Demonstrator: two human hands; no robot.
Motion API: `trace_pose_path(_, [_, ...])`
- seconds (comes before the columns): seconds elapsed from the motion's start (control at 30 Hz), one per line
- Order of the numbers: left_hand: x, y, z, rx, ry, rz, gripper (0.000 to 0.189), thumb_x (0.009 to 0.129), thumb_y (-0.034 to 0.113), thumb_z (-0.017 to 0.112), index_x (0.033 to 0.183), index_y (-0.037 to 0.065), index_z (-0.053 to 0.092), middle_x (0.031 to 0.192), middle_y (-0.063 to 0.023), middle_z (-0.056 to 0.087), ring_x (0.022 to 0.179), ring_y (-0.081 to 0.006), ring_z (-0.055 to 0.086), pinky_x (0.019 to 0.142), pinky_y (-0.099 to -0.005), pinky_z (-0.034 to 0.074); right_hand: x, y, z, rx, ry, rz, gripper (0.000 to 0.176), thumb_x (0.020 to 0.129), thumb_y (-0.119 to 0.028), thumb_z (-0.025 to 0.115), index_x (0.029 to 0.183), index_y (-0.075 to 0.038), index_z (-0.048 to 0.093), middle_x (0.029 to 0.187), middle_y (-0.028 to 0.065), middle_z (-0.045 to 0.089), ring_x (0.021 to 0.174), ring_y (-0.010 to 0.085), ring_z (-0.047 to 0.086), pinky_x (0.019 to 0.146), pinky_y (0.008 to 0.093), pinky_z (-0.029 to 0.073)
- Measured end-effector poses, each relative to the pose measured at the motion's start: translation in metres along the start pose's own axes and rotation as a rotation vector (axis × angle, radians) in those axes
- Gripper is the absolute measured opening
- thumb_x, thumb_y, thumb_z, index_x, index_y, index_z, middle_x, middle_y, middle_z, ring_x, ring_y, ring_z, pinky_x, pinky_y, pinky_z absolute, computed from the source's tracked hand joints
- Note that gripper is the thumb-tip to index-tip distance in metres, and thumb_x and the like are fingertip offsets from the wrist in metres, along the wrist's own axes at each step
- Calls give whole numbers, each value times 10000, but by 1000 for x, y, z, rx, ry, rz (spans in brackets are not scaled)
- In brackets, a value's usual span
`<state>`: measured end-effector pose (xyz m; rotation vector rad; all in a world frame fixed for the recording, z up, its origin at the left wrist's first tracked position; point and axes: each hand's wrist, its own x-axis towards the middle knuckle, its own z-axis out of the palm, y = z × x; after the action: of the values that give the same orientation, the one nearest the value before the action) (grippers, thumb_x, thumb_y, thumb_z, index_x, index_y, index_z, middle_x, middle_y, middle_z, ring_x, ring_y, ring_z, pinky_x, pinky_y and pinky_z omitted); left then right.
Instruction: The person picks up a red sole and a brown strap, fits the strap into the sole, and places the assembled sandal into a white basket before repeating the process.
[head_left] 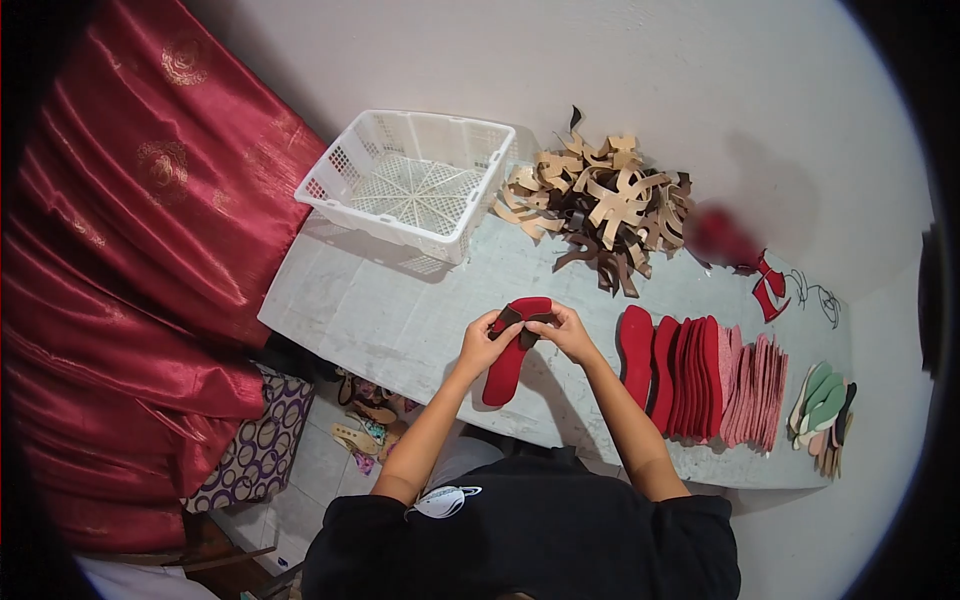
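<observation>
Between my two hands, over the near edge of the table, is a red shoe sole (504,374), held at a slant with its wider end away from me. A dark brown strap (513,318) lies across that wider end. My left hand (484,343) is closed on the sole and strap at the left side, thumb on top. At the right side my right hand (563,333) pinches the strap's other end against the sole. Fingers under the sole are hidden. To the right stands a row of red soles (690,370), with pink speckled soles (755,390) beyond it.
A white plastic basket (455,243) sits at the table's back left. Beside it is a pile of tan and brown straps (615,200). Red straps (768,290) lie at the back right, and green and beige soles (822,400) at the right end. Sandals (365,430) lie on the floor.
</observation>
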<state>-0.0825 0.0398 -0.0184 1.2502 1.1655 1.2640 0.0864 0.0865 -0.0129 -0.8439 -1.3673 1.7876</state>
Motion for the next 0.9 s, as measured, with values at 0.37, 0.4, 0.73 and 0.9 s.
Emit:
trace_pose_path(0.37, [29,35,-43,-104,50,92,265,759,41,629,995,-24,529,898,-65,596,812,-95,557,717,-229,455,53,-34,31,1,-68,-11,282,755,-149,655,1010,-58,579,960,-8,533,872,94,521,641,236,484])
trace_pose_path(0.4, [29,35,-48,-104,53,81,265,759,41,629,995,-24,529,898,-65,596,812,-95,557,717,-229,455,56,-32,33,-20,-72,8,292,756,-163,655,1019,-62,577,966,-12,528,871,94,525,636,237,490])
trace_pose_path(0.73, [29,51,-96,-22,180,193,300,752,23,630,1013,-30,493,907,-76,592,834,-108,555,745,-235,449,101,-16,69,339,-198,28,375,831,-320,557,1136,-114,483,1026,-19,504,966,115,482,745,329,454])
trace_pose_path(0.9, [21,51,-124,-83,314,192,283,756,28,630,999,-30,496,897,-69,593,812,-101,564,727,-225,456,163,3,83,210,238,303,821,744,-407,635,1334,-169,116,1313,151,267,1082,325,405,744,418,482])
